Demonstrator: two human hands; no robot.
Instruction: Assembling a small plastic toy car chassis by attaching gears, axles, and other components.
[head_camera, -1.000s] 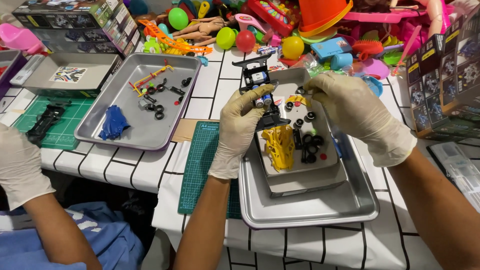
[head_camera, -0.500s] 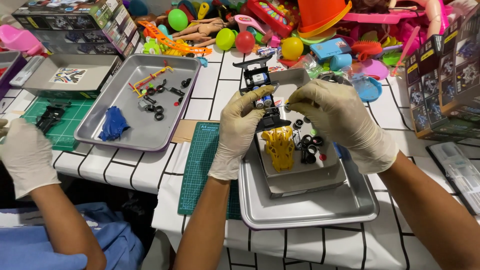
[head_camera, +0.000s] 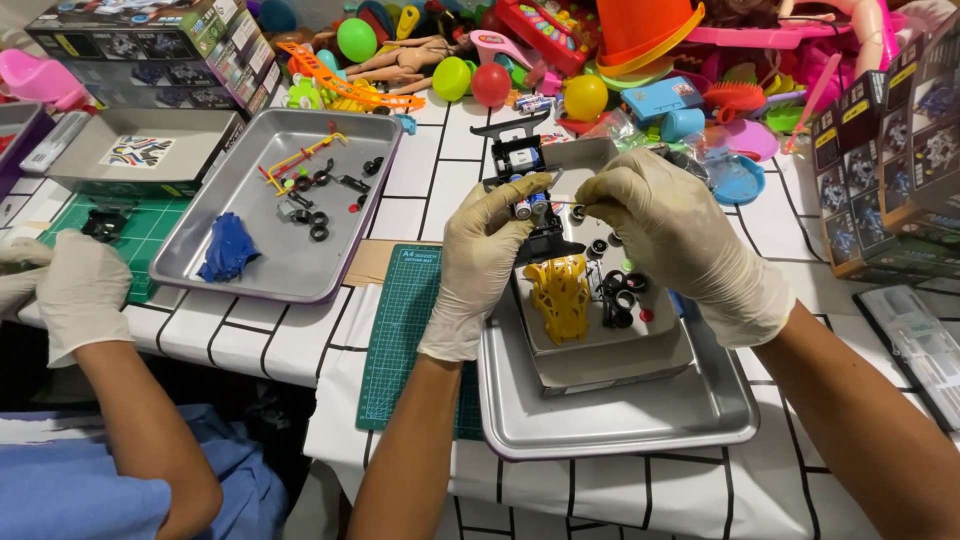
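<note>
Steel tray (head_camera: 620, 425), shiny, rectangular, sat on the tiled table, holding a grey box lid (head_camera: 610, 355) with a yellow plastic car shell (head_camera: 560, 295) and small black wheels (head_camera: 618, 295). Right hand (head_camera: 675, 235), in a cream latex glove, arched over the lid, fingers pinched on something thin, probably a metal axle. Left hand (head_camera: 485, 250), gloved, reached up, fingers clamped on the black toy car chassis (head_camera: 530, 185) above the lid. A co-worker's gloved hand (head_camera: 75, 290) rested far left.
</note>
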